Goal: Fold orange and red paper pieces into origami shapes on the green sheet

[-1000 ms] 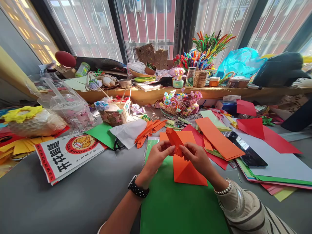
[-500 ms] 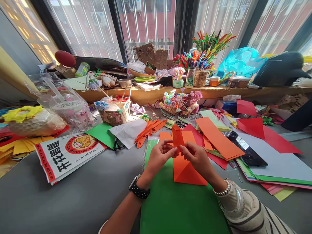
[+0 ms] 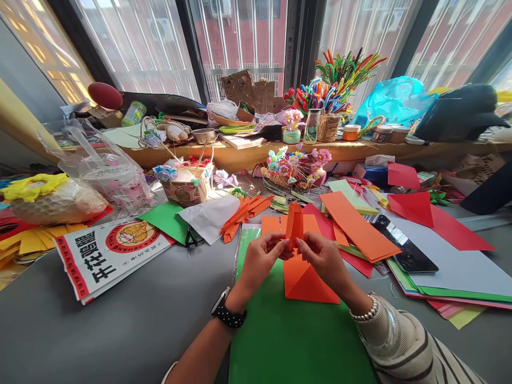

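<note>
The fingers of our left hand (image 3: 259, 260) and right hand (image 3: 326, 257) pinch the lower end of a narrow folded orange paper piece (image 3: 295, 220), upright above flat orange paper (image 3: 310, 285) and a large green sheet (image 3: 296, 341) on the smooth grey worktop (image 3: 160, 304). To fold cleanly, we likely do best by lining up the edges first, then pressing evenly with both thumbs, without crushing the hollow end.

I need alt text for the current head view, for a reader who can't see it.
A person's left hand and right hand hold a small folded orange paper above a green sheet on a gray table. A phone lies on papers to the right, a printed packet to the left. Behind, craft supplies crowd a ledge under windows.
</note>
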Demonstrator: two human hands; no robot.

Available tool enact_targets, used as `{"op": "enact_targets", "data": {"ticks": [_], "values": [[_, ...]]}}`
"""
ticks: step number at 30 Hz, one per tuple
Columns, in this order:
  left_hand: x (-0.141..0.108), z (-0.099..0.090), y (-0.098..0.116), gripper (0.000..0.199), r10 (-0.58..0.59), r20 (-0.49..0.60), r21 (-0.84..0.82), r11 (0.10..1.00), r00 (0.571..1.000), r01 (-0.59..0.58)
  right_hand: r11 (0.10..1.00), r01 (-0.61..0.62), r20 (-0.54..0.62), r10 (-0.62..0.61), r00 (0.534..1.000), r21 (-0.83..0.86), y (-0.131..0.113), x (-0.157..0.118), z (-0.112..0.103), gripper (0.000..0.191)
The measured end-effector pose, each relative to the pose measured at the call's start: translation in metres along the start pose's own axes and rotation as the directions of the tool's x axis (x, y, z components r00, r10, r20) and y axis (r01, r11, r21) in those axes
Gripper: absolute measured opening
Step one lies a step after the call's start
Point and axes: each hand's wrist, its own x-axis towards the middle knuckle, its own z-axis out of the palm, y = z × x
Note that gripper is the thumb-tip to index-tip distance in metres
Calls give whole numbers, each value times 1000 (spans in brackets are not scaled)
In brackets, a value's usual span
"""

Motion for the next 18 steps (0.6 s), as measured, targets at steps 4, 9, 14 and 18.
{"op": "enact_targets", "data": {"ticks": [4,9,14,18], "values": [[0,0,-1,27,28,48,24,999,998,-29,1000,5,-10,-5,1000,0,-3,-1,-1,27],[2,-1,0,24,-60,90,21,998,994,58,1000,30,1,-30,1000,7,-4,-1,-1,24],[2,-2,2,25,-117,94,-25,992,989,120,998,47,-11,-47,999,29,-4,-1,0,23],[2,-1,3,24,-130,97,-42,990,987,135,998,54,-1,-54,999,38,-5,-1,0,23]]}}
